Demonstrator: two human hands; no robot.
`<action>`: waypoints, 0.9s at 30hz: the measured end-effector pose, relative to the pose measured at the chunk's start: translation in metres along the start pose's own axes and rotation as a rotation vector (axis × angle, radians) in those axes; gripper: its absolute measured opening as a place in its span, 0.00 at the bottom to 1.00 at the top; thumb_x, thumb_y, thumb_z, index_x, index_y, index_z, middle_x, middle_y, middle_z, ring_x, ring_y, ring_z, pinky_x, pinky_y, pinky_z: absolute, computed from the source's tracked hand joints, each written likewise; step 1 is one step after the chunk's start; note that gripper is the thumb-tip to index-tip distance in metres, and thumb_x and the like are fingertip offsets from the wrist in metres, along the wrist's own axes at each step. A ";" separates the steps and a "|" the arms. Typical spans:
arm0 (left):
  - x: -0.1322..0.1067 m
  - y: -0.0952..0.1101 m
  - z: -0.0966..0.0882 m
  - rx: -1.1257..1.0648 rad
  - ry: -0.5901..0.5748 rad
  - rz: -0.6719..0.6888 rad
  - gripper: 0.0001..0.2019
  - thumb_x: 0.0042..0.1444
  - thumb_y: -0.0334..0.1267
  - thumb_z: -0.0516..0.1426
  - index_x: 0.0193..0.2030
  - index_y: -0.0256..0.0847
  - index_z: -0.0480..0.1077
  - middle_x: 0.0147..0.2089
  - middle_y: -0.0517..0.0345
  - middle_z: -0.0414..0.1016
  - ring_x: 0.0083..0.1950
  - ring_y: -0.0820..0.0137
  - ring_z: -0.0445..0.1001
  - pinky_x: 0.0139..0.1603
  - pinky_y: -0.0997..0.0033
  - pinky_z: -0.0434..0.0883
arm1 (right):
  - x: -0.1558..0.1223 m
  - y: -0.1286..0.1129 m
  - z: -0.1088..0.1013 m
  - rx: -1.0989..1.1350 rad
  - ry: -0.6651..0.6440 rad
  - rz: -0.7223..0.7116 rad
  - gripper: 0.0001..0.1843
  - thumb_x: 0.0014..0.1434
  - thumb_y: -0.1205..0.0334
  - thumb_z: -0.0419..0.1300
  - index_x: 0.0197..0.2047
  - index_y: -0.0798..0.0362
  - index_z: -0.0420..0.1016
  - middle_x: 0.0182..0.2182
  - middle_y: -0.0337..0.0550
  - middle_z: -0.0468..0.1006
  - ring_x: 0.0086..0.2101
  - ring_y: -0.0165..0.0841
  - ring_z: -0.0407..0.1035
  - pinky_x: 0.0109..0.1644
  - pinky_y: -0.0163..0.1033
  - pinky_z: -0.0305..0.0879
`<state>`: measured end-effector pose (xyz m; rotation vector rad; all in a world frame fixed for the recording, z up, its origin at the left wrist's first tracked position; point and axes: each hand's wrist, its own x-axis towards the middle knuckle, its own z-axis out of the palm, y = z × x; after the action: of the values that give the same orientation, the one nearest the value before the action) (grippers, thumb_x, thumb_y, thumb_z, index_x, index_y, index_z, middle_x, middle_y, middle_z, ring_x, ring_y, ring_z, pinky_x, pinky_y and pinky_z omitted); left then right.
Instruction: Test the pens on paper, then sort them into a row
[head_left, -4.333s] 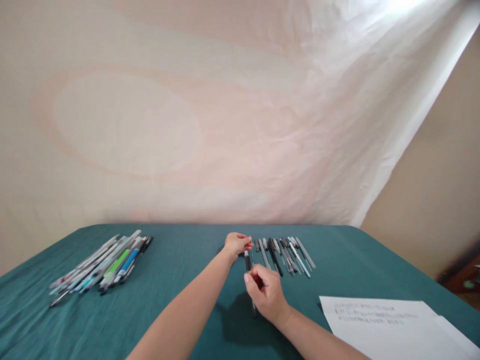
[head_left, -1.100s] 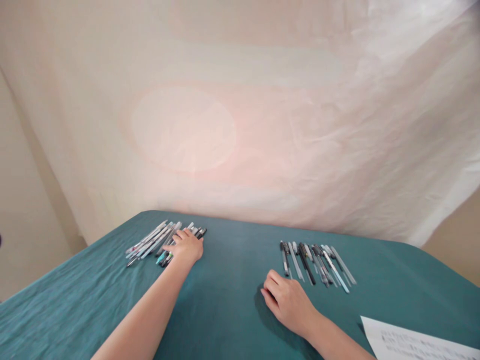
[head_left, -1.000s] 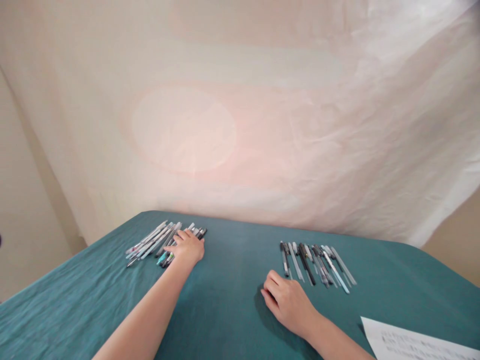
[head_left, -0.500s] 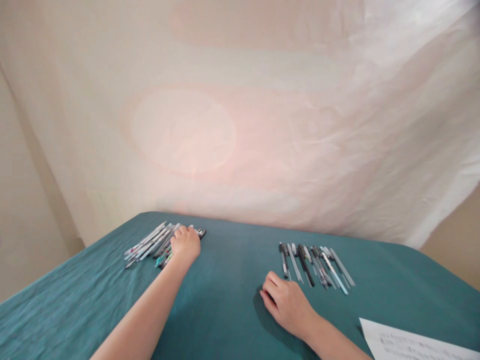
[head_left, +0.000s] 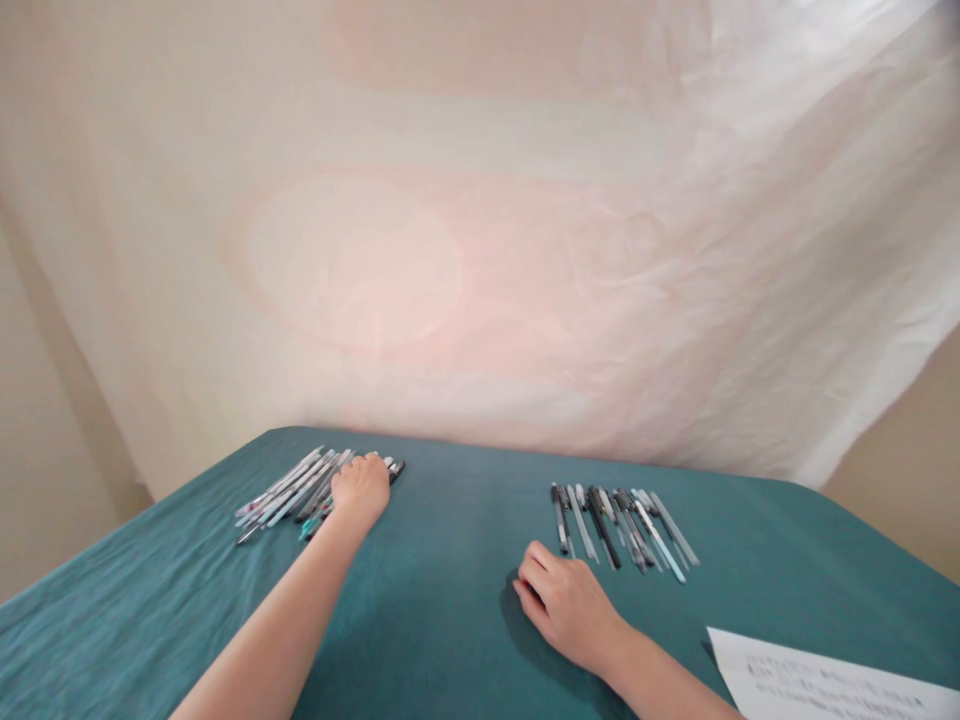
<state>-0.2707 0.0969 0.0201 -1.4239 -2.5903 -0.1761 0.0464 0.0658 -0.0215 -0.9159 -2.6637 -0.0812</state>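
Observation:
My left hand [head_left: 361, 487] reaches far left to a loose pile of pens [head_left: 285, 490] on the teal tablecloth. Its fingers are curled down over the pens at the pile's right edge, closing on one there. A dark pen tip [head_left: 395, 466] pokes out just past the knuckles. My right hand [head_left: 564, 602] rests on the cloth near the middle, fingers loosely folded with nothing in them. Just beyond it lies a neat row of pens [head_left: 619, 515], side by side, mostly grey, black and white.
The table with the teal cloth [head_left: 450, 560] stands in front of a hanging white sheet [head_left: 480, 250]. A printed sheet of paper [head_left: 817, 680] lies at the near right corner. Bare cloth separates the pile from the row.
Earlier both hands were at the row of pens. Since then my left hand has gone to the left pile and its fingers have curled from spread to closed; my right hand rests still.

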 end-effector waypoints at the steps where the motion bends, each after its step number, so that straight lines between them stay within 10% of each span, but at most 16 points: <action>1: 0.000 0.002 -0.003 -0.011 0.005 0.019 0.14 0.55 0.32 0.43 0.40 0.29 0.67 0.42 0.35 0.70 0.44 0.55 0.70 0.41 0.60 0.64 | 0.000 0.000 0.000 -0.001 0.001 0.000 0.10 0.60 0.63 0.45 0.32 0.52 0.65 0.31 0.39 0.67 0.28 0.27 0.64 0.29 0.33 0.52; 6: -0.012 0.035 -0.017 -0.478 -0.074 0.273 0.12 0.55 0.38 0.48 0.37 0.33 0.66 0.37 0.45 0.72 0.41 0.63 0.70 0.42 0.67 0.64 | 0.001 0.000 -0.001 -0.002 0.000 0.001 0.10 0.60 0.63 0.45 0.32 0.52 0.65 0.31 0.39 0.67 0.28 0.28 0.64 0.29 0.34 0.52; 11: -0.051 0.086 -0.024 -1.287 -0.576 0.378 0.13 0.53 0.45 0.50 0.36 0.36 0.65 0.26 0.58 0.68 0.27 0.73 0.68 0.30 0.73 0.65 | 0.001 0.001 0.000 0.002 0.001 0.010 0.10 0.60 0.63 0.45 0.32 0.52 0.65 0.31 0.39 0.68 0.29 0.29 0.65 0.29 0.34 0.53; 16: -0.082 0.116 -0.016 -1.748 -0.867 0.193 0.09 0.49 0.39 0.57 0.33 0.35 0.65 0.28 0.59 0.66 0.25 0.78 0.65 0.28 0.76 0.64 | 0.002 0.001 0.000 0.003 0.010 0.017 0.10 0.60 0.63 0.46 0.32 0.53 0.66 0.31 0.40 0.68 0.29 0.28 0.65 0.29 0.34 0.54; 27: -0.097 0.155 -0.010 -2.016 -1.123 -0.268 0.06 0.56 0.32 0.50 0.34 0.31 0.64 0.24 0.58 0.62 0.19 0.82 0.58 0.15 0.85 0.52 | 0.002 0.003 -0.002 0.067 0.000 0.016 0.08 0.58 0.64 0.48 0.36 0.53 0.67 0.36 0.43 0.70 0.32 0.31 0.67 0.32 0.34 0.58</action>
<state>-0.0875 0.0979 0.0113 -1.3980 -2.7757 -3.6607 0.0472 0.0693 -0.0195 -0.9157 -2.6419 0.0120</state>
